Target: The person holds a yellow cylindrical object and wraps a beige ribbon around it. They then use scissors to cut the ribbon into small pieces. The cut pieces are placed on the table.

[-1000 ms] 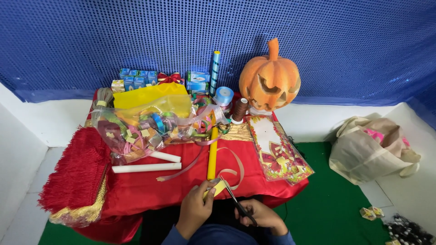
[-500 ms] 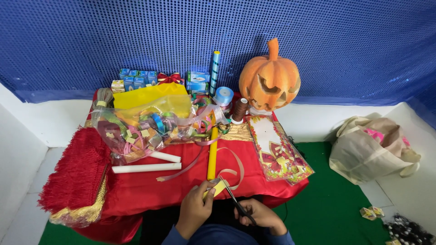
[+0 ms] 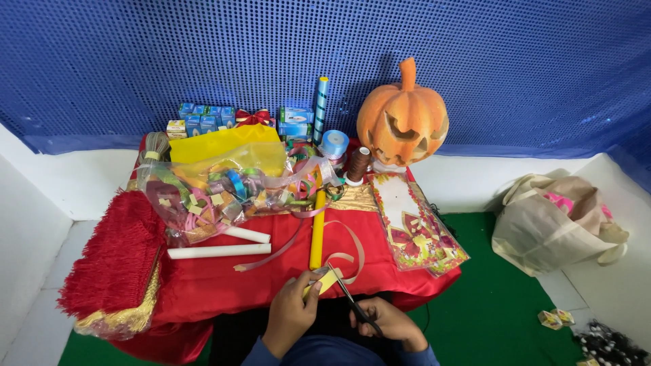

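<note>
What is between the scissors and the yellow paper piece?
Nothing visible. The right hand holds the scissors, whose blades already reach the yellow piece pinched in the left hand. The ribbon loops just beyond it, not between.

A craft corner set up for decoration making: a bench (image 3: 224,285) draped in red cloth, backed by a blue mesh wall (image 3: 203,54), crowded with a carved pumpkin (image 3: 402,115), ribbon spools (image 3: 333,144), a bag of ribbons (image 3: 217,193) and paper rolls (image 3: 218,251)
</note>
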